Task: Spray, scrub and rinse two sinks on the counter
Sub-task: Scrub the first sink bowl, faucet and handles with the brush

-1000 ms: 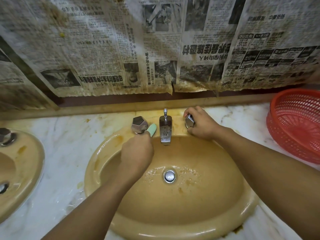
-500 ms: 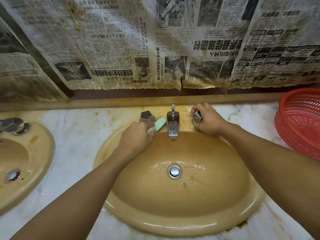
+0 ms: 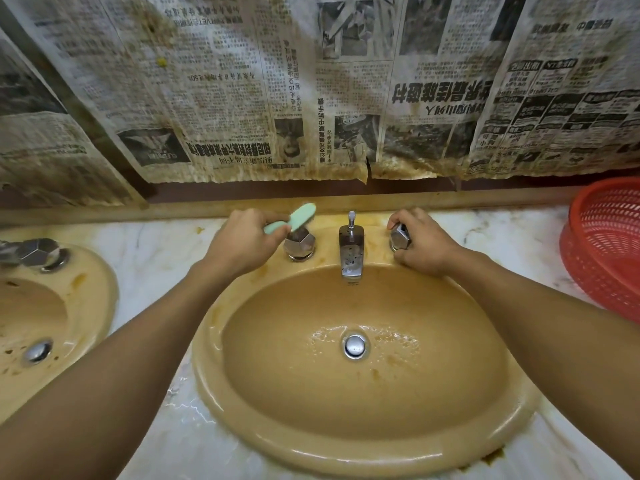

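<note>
Two hands at the sink (image 3: 346, 455): left hand (image 3: 242, 247) grips the brush (image 3: 298, 218) over the left knob (image 3: 299, 244), right hand (image 3: 426, 244) clasps the right knob (image 3: 400, 237), which, if wrenched open, could splash the counter (image 3: 156, 258).

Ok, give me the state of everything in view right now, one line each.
left hand: grips the green brush, bristles on the left tap handle.
right hand: fingers curled round the right tap handle.
spout: no water running.
middle sink: wet, suds round the drain.
left sink: brown spots, no suds.
red basket: partly in view, contents hidden.
</note>
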`<act>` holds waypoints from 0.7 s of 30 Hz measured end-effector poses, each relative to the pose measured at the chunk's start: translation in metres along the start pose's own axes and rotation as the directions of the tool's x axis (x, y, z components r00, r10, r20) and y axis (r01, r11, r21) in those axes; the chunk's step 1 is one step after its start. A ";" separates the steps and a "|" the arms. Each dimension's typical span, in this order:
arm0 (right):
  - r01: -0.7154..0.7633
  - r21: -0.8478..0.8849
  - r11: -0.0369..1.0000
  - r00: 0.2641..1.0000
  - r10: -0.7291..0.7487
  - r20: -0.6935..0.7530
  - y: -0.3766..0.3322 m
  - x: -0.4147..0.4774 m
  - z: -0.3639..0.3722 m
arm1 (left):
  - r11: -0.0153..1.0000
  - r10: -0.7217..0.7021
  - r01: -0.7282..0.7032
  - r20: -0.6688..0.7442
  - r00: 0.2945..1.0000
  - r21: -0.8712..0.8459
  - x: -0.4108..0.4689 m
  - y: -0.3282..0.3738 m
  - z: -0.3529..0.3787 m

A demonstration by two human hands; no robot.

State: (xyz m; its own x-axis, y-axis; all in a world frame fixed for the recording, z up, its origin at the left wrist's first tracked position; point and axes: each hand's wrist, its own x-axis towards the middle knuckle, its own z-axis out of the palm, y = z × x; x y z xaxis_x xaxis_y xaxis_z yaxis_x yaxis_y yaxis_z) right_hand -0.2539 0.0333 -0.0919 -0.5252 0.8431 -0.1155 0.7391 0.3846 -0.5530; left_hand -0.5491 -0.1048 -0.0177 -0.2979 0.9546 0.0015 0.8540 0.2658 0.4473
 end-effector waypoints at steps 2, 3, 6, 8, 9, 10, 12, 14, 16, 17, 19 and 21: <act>0.001 0.001 1.000 1.000 -0.001 0.000 0.000 0.000 0.000 | 0.999 0.006 -0.004 0.049 0.999 -0.034 0.002 -0.005 0.001; 0.003 0.000 1.000 1.000 -0.003 -0.001 0.000 0.000 0.000 | 0.999 0.023 -0.020 0.068 0.997 -0.035 -0.001 -0.010 0.000; 0.002 -0.005 1.000 1.000 -0.002 0.000 0.000 0.001 0.001 | 0.999 0.022 -0.019 0.070 0.997 -0.050 -0.010 -0.028 -0.007; -0.007 -0.002 1.000 1.000 0.007 -0.003 0.000 0.001 0.000 | 0.998 0.002 0.002 0.068 0.998 -0.062 0.002 -0.029 -0.004; -0.009 -0.003 1.000 1.000 0.009 -0.004 0.000 0.000 0.001 | 0.998 0.000 0.005 0.074 0.997 -0.061 0.010 -0.026 -0.001; -0.009 -0.005 1.000 1.000 0.009 -0.005 0.000 0.000 0.001 | 0.998 0.005 0.000 0.081 0.997 -0.056 0.017 -0.021 0.002; -0.008 -0.009 1.000 1.000 0.008 -0.009 0.000 -0.001 0.000 | 0.998 0.020 -0.016 0.080 0.997 -0.055 0.018 -0.016 0.002; -0.006 -0.013 1.000 1.000 0.006 -0.009 -0.002 -0.001 0.000 | 0.998 0.016 -0.012 0.071 0.997 -0.060 0.002 -0.026 -0.002; -0.011 -0.006 1.000 1.000 0.011 -0.007 -0.003 -0.001 0.000 | 1.000 0.011 -0.009 0.073 0.997 -0.019 -0.020 -0.035 -0.006; -0.016 -0.003 1.000 1.000 0.016 -0.009 -0.003 -0.002 0.000 | 1.000 0.018 -0.019 0.069 0.997 0.019 -0.024 -0.033 -0.006; -0.021 -0.004 1.000 1.000 0.021 -0.012 -0.005 -0.002 0.000 | 0.991 0.080 -0.082 0.026 0.996 0.109 -0.015 -0.014 0.000; -0.023 -0.004 1.000 1.000 0.023 -0.016 -0.005 -0.002 0.000 | 0.936 0.178 -0.179 0.030 0.984 0.304 -0.007 0.010 0.011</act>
State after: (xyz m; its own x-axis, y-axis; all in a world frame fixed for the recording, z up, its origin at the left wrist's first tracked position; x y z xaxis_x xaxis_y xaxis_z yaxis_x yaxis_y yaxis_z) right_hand -0.2563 0.0295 -0.0890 -0.5012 0.8577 -0.1145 0.7526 0.3668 -0.5469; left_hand -0.5340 -0.1075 -0.0234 -0.1282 0.9902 0.0545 0.9820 0.1191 0.1464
